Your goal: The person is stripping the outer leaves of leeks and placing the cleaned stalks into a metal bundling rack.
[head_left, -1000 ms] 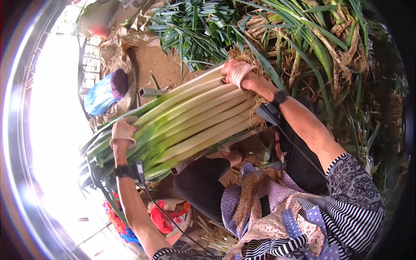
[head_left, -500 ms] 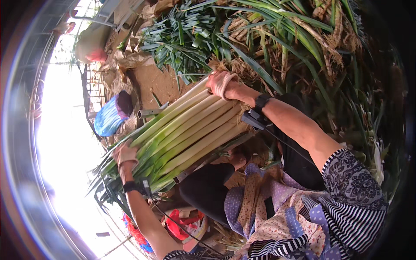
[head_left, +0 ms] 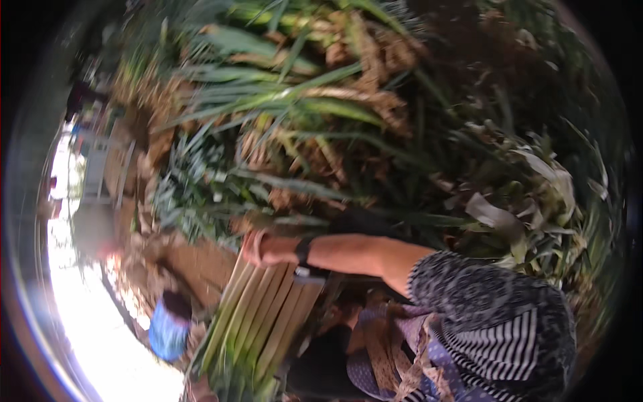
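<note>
A row of leeks (head_left: 262, 315), pale at the root end and green toward the leaves, lies side by side in front of me. My right hand (head_left: 254, 248) is closed around the far root end of the row, with a band about the hand and a dark strap on the wrist. Down at the lower edge, my left hand (head_left: 199, 388) shows only in part, beside the green leaves. It is blurred and cut off there, so its fingers do not show clearly.
Beyond the row stands a heap of cut green leaves (head_left: 201, 181). Untrimmed leeks with dry roots (head_left: 321, 100) pile up at the back. Loose peelings (head_left: 516, 208) lie at right. A blue bag (head_left: 169, 333) sits on the left, near brown ground (head_left: 201, 264).
The view has swung to the right and upward, so the leeks and both hands appear lower and further left. My right hand keeps its place on the root ends. My left hand is now mostly out of sight.
</note>
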The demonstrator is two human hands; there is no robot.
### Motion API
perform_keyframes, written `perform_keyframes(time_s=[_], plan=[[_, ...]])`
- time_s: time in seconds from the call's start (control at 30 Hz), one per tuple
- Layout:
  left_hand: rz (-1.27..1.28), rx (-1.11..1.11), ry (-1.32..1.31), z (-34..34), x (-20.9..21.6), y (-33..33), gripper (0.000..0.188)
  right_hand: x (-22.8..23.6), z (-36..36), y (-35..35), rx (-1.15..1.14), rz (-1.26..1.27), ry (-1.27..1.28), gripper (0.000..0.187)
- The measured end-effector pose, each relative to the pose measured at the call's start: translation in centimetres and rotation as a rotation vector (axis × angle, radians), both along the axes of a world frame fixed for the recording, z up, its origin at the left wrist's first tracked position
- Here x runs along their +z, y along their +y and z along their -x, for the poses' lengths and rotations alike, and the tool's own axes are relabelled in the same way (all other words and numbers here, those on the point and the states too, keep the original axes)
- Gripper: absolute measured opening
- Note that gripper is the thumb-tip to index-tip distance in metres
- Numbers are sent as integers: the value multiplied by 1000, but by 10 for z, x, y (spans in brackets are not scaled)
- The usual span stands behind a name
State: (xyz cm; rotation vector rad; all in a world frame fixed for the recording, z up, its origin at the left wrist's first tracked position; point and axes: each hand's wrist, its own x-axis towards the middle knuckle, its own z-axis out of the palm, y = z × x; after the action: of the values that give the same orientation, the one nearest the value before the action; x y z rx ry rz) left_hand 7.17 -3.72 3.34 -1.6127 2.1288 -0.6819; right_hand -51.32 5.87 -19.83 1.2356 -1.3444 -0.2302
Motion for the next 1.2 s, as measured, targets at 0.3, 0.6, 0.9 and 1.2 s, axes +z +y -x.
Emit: perform_keyframes(time_s=[0.3,0.6,0.9,1.2], plan=[[-430,-329,580,365,-69,52,38,2,22,1,327,-426,-1133,15],[-1857,-22,2112,648,-85,223,34,26,253,131,9,-62,-1648,21],[-1421,440,2408,784,-199,282,34,-53,384,149,-238,-95,-1293,36],[-1007,984,2234,798,-218,249,42,-104,412,177,-452,-310,-1195,20]])
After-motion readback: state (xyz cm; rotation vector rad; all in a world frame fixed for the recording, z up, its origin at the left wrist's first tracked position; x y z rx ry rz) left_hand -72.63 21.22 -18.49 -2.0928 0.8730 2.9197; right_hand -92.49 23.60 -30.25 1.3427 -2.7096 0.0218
